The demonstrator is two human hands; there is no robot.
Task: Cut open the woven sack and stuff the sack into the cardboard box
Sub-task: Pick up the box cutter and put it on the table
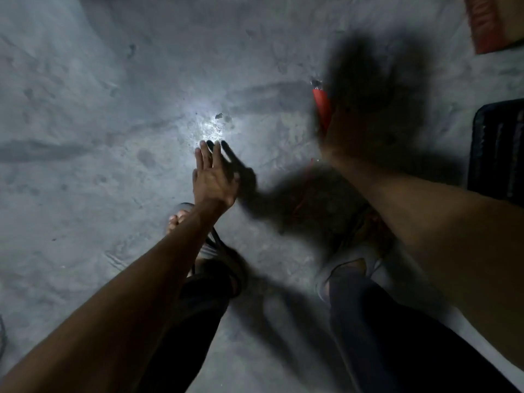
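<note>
Left hand (212, 180) is spread wide open mid-frame, fingers splayed over the bright spot on the concrete floor (99, 137), holding nothing. Right hand (360, 123) is a dark blur in the upper right, can't tell if it's gripping anything, though a red handle (321, 107), maybe a cutter, pokes out beside it. No sack anywhere I can see. A corner of what's probably the cardboard box (490, 24) sits in the top right. I'd guess a woven sack is light, floppy and a bit slick, so bunch a fistful at the seam or corner.
</note>
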